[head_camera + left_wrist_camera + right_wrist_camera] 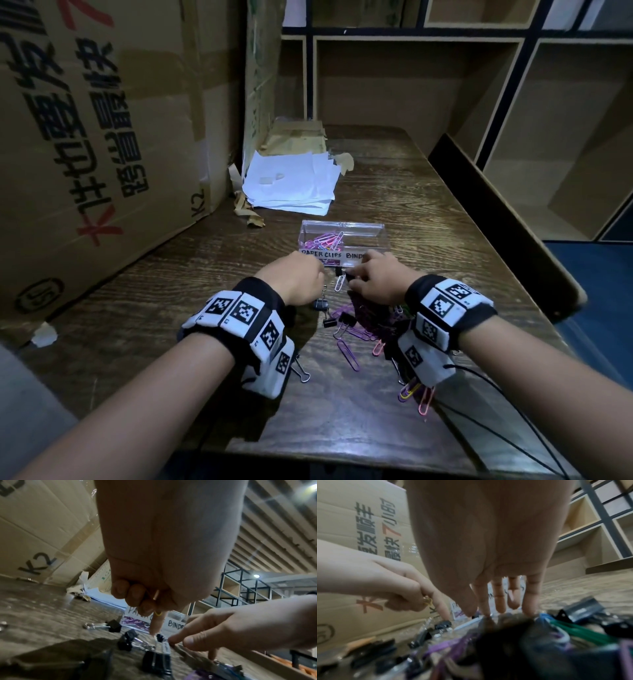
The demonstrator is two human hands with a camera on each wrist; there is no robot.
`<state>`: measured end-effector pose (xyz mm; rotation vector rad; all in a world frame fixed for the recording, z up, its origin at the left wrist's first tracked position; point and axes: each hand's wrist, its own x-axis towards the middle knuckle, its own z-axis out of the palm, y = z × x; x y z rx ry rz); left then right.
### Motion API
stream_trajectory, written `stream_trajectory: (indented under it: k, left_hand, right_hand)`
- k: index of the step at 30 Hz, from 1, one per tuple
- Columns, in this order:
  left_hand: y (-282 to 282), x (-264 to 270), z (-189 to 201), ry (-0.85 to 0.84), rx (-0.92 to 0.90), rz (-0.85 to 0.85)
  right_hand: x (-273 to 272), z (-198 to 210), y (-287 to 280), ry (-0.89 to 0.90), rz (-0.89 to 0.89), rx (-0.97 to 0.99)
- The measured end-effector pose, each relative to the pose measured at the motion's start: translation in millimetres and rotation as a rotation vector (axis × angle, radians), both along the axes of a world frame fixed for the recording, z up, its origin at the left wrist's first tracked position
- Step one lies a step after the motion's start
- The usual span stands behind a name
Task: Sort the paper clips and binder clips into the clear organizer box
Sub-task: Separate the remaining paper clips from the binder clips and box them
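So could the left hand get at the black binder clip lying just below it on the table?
Probably yes: the binder clip lies uncovered beside the left hand. That hand already grips a yellow paper clip, leaving mainly its forefinger free.

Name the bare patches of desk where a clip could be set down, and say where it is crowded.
Bare wood lies right of the clear organizer box toward the raised desk edge, and left of the left hand toward the cardboard box. It is crowded around the clip pile under the right hand.
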<state>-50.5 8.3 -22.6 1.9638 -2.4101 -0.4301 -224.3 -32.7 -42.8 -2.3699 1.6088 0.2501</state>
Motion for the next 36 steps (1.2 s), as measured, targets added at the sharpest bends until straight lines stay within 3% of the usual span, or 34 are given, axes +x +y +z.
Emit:
stream_trajectory:
  k: [3,7,10,15,27,31,36]
  left_hand:
    - [6.1,-7.8,-0.2,0.078,0.028,-0.050]
    - [6.5,-17.4,-10.4,-0.007,-0.064,-0.093]
    - [-3.0,-20.5,-20.6,0.018,-0.096,-0.012]
    - [-16.6,-11.2,-24.8,0.142,-0.078,0.130]
    - [0.6,-5.8,-10.2,-0.053,0.086,0.021]
    - [8.2,-4.9,-2.7,0.093,0.068,0.029]
    - [12.2,0.8,0.7,0.412,0.045,0.108]
  right_hand:
    - [-7.2,7.7,9.8,-0.144,0.079,0.037]
    - [-23.1,13.2,24.7,-0.209,0.096,0.015]
    - [-30.0,14.2,32.3,-0.156,0.097,0.024]
    - [-34.3,10.6,35.5,-0.245,0.002,0.007]
    - [-20.4,4.8,31.7,-0.198,-0.138,0.000]
    - [-16.4,1.6,31.7,-0.187,-0.134,0.021]
    - [-21.3,3.1,25.5,-0.348,-0.229,0.067]
